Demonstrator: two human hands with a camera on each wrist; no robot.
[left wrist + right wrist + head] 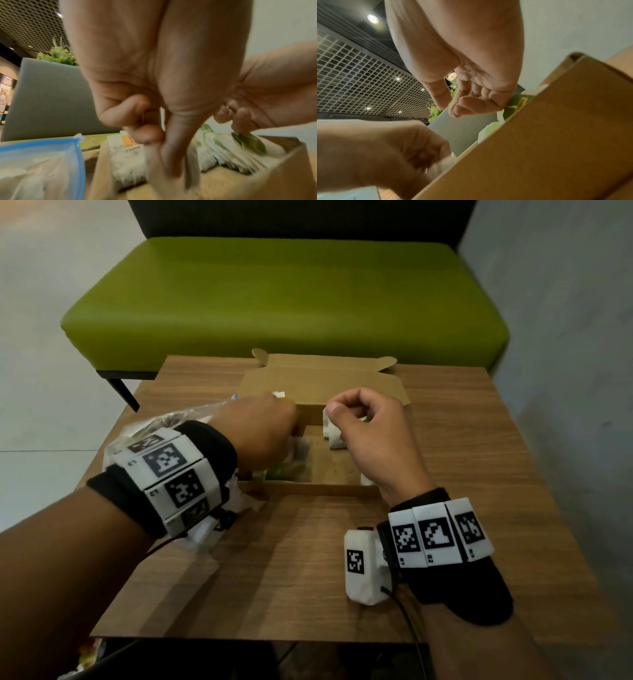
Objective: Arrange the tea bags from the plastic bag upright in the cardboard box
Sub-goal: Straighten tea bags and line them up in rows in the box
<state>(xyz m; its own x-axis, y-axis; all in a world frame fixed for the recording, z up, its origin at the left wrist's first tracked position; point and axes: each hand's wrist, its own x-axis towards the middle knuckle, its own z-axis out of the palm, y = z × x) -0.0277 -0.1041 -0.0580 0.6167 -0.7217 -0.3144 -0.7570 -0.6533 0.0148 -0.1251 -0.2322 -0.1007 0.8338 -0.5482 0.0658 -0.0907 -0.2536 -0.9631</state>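
- Your left hand point(263, 433) reaches into the left side of the open brown cardboard box point(318, 381), thumb and fingers pinching a white paper tea bag point(126, 162).
- Your right hand point(370, 433) hovers over the box's right side, fingers loosely curled, holding nothing.
- A row of white and green tea bags point(231, 151) stands there.
- The clear, blue-edged plastic bag point(39, 162) lies left of the box on the wooden table point(274, 559).
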